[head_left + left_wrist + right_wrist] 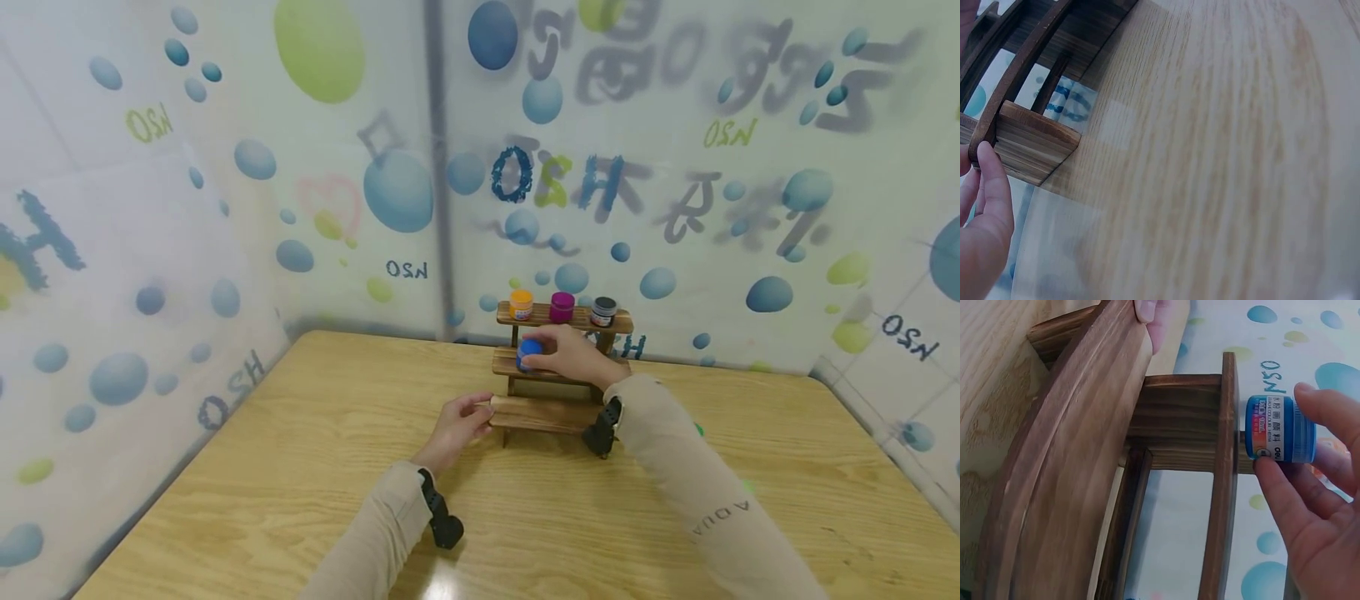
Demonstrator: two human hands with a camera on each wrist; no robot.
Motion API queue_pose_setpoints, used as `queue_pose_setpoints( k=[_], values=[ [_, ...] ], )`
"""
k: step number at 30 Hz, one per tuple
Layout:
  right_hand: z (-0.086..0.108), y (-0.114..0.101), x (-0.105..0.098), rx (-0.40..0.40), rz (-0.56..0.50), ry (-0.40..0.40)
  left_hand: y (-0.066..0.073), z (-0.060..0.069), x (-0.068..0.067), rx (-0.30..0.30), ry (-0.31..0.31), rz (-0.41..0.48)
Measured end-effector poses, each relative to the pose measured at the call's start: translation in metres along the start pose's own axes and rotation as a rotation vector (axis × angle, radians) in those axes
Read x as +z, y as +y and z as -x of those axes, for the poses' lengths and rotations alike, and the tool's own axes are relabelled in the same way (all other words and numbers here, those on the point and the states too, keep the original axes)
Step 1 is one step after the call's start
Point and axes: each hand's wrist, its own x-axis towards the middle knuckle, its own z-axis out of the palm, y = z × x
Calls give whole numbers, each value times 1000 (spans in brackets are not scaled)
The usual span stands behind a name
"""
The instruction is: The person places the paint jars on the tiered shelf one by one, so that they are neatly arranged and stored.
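Note:
A three-tier wooden stand point(551, 414) stands on the table. My right hand point(573, 354) grips a blue paint jar point(528, 354) at the left part of the middle tier. In the right wrist view, the thumb and fingers hold the labelled jar point(1272, 428) right by the board; whether its base touches is unclear. At the left end of the lowest tier, my left hand point(456, 429) pinches the board's tip between thumb and fingers. Along the top tier stand an orange jar point(521, 305), a purple jar point(562, 307) and a black jar point(603, 312).
Two green things, one darker point(699, 429) and one pale point(748, 486), peek out by the right sleeve, mostly hidden. The wood-grained table point(300, 483) reaches back to a printed curtain point(360, 275) close behind the stand. Each wrist carries a black camera band point(442, 517).

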Motion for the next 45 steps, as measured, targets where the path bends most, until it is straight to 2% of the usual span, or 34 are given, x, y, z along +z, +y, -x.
queue_pose_setpoints(
  k=[6, 15, 21, 32, 45],
  values=[
    [-7, -2, 9, 28, 22, 28, 0, 0, 0, -2, 7, 4],
    [-8, -7, 17, 30, -17, 77, 1, 0, 1, -9, 20, 5],
    [-7, -7, 18, 49, -23, 101, -1, -1, 0, -2, 6, 3],
    [-6, -7, 20, 80, -59, 85, -1, 0, 1, -4, 15, 3],
    [-4, -7, 17, 67, -23, 86, 0, 1, 2, 1, 21, 3]
  ],
)
